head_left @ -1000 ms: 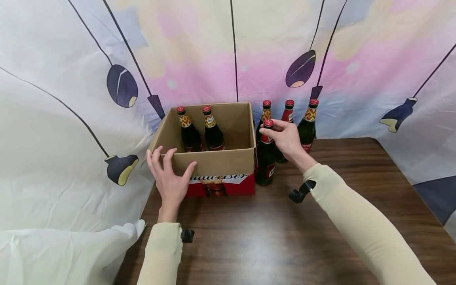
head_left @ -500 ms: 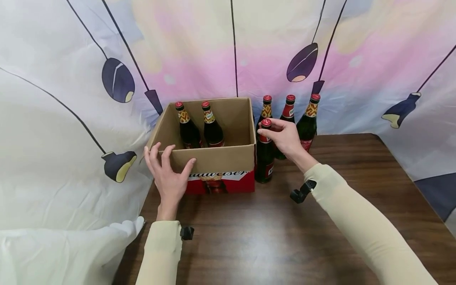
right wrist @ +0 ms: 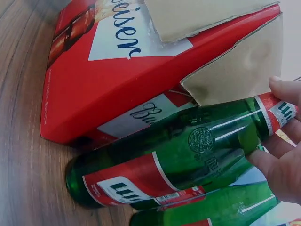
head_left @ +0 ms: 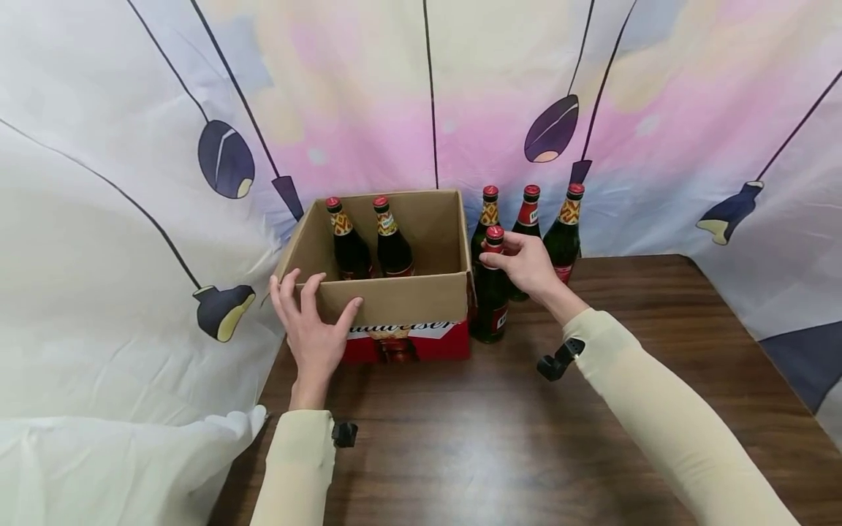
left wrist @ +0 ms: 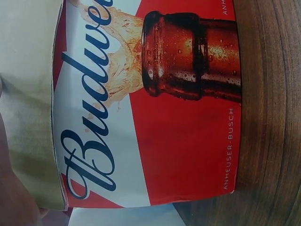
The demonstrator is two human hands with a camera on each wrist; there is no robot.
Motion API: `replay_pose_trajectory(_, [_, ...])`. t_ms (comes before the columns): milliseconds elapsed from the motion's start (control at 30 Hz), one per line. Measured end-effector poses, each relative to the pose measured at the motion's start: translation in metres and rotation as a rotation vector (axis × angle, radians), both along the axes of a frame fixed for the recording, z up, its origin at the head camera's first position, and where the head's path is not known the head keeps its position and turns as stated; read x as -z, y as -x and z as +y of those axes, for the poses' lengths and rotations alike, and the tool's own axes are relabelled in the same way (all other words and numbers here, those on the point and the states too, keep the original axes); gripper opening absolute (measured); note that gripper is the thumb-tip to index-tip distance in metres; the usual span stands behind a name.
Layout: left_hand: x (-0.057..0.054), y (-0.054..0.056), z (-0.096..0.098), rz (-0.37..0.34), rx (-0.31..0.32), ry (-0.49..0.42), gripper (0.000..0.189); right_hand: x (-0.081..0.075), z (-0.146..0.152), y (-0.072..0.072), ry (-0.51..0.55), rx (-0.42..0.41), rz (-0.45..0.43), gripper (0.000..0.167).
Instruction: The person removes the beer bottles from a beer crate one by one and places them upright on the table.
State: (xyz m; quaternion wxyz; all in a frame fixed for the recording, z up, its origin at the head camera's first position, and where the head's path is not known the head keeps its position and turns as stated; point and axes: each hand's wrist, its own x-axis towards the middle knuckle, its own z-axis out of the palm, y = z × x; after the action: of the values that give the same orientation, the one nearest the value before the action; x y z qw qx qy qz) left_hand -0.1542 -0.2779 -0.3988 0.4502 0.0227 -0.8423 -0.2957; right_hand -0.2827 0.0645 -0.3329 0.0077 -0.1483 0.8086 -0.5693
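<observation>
In the head view my left hand grips the near left part of an open cardboard beer box, fingertips over the rim and thumb against the front flap. Two capped beer bottles stand inside it. My right hand pinches the neck of a green beer bottle with a red cap, close beside the box's right side. In the right wrist view this bottle's base is at the table and its body leans near the box's side flap. The left wrist view shows mostly the box's printed front.
Behind the held bottle stand three more bottles, among them one with a patterned neck label at the right. The wooden table meets a printed cloth backdrop at the back. White cloth bunches along the left edge.
My right hand's fingers have slid from beside the cap down to the neck of the bottle. My left hand stays on the box. The head view shifts slightly.
</observation>
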Motion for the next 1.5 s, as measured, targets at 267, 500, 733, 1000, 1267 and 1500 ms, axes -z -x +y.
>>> replay_pose_trajectory(267, [-0.002, -0.006, -0.008, -0.001, -0.029, -0.008, 0.067, -0.013, -0.009, 0.003, 0.063, -0.041, 0.027, 0.056])
replay_pose_trajectory(500, [-0.002, -0.012, -0.012, 0.007, -0.043, -0.005, 0.066, -0.070, -0.041, 0.001, 0.388, -0.043, 0.140, 0.047])
replay_pose_trajectory(733, [-0.001, -0.011, -0.005, 0.009, -0.055, 0.000, 0.069, -0.104, -0.096, 0.012, 0.332, -0.111, 0.050, 0.045])
replay_pose_trajectory(1000, [-0.002, -0.004, 0.011, 0.027, -0.048, 0.003, 0.067, -0.095, -0.136, 0.024, 0.190, -0.108, -0.164, 0.052])
replay_pose_trajectory(1267, [-0.001, -0.004, 0.030, 0.017, -0.055, 0.004, 0.067, -0.069, -0.151, 0.043, 0.004, -0.086, -0.297, 0.066])
replay_pose_trajectory(1500, [0.004, -0.007, 0.046, 0.010, -0.051, -0.005, 0.068, -0.058, -0.147, 0.050, -0.024, -0.152, -0.396, 0.074])
